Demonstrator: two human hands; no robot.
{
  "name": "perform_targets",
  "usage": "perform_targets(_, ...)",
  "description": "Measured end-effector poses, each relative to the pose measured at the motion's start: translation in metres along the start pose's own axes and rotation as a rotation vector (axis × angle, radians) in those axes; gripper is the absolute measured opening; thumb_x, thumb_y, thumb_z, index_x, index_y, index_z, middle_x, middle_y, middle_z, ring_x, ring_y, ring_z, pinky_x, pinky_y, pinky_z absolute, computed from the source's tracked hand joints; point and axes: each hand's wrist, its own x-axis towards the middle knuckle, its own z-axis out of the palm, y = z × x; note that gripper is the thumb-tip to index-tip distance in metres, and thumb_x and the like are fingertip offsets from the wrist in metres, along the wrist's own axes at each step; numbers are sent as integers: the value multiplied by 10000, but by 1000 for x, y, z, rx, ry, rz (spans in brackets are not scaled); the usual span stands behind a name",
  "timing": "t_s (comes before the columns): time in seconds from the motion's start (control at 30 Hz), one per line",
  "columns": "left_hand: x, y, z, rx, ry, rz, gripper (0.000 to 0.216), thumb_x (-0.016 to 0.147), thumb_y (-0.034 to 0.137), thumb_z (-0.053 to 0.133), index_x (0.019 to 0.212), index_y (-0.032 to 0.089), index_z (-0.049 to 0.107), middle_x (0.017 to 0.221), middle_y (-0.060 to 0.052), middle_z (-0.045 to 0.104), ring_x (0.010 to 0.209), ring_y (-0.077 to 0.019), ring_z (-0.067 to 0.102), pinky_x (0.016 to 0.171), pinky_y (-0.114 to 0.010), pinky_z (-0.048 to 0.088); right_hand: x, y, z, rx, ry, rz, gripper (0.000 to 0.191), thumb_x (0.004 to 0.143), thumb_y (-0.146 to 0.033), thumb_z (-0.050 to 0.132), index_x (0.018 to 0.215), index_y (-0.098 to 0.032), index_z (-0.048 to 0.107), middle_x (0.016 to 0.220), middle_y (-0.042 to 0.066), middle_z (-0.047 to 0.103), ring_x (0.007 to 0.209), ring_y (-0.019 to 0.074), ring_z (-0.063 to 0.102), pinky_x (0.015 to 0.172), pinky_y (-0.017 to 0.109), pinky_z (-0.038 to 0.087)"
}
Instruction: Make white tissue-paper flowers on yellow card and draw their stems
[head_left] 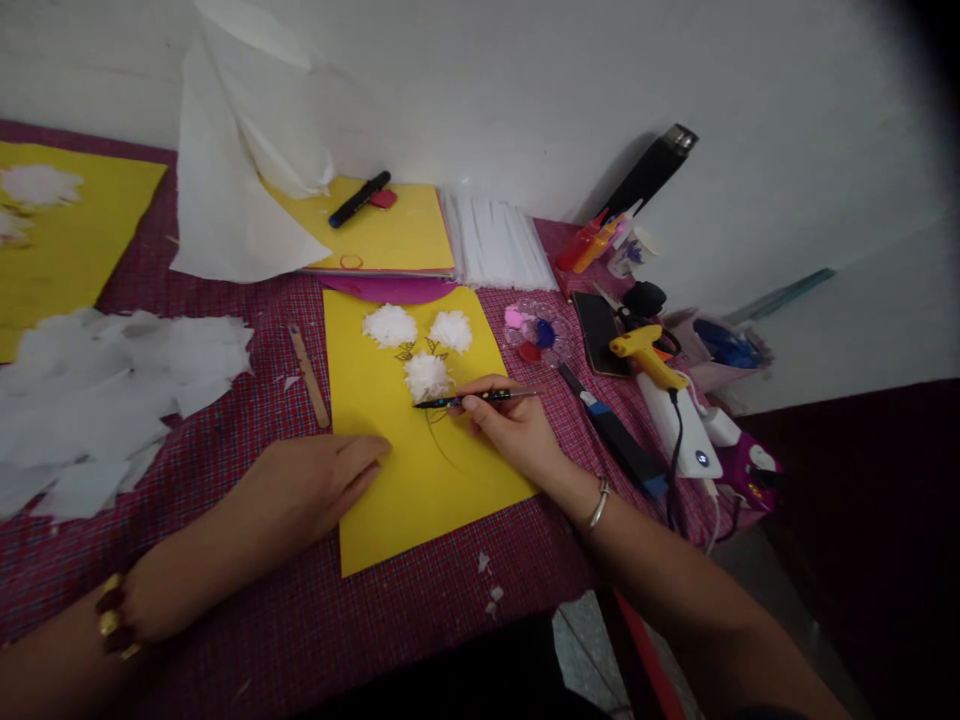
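A yellow sheet (397, 500) lies on the checked cloth in front of me, with three white paper flowers (426, 377) on its upper half. Small leaves (405, 352) and a thin curved stem line (442, 445) are drawn in dark ink around the lowest flower. My right hand (517, 425) grips a black pen (480, 397) with coloured dots, its tip at the left just under that flower. Over the sheet's left edge rests my left hand (326, 480), fingers stretched out and holding nothing. A wooden stick (309, 378) lies beyond it.
Cut white paper pieces (97, 400) are heaped at the left. Behind the sheet are a yellow stack (412, 225) with a black marker (360, 200), and white strips (499, 240). A paint palette (534, 332), a utility knife (615, 435) and a yellow glue gun (649, 352) lie at the right.
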Motion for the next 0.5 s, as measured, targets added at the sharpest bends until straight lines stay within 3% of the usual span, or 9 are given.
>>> perform_targets(0.5, 1, 0, -1, 56, -7, 26, 321, 961, 357, 351, 991, 221, 640, 778, -42, 693, 652, -165, 648, 627, -273, 505, 1, 0, 1, 10, -16, 9, 127, 792, -298, 663, 872, -201, 646, 744, 10, 690, 644, 118, 631, 506, 228, 462)
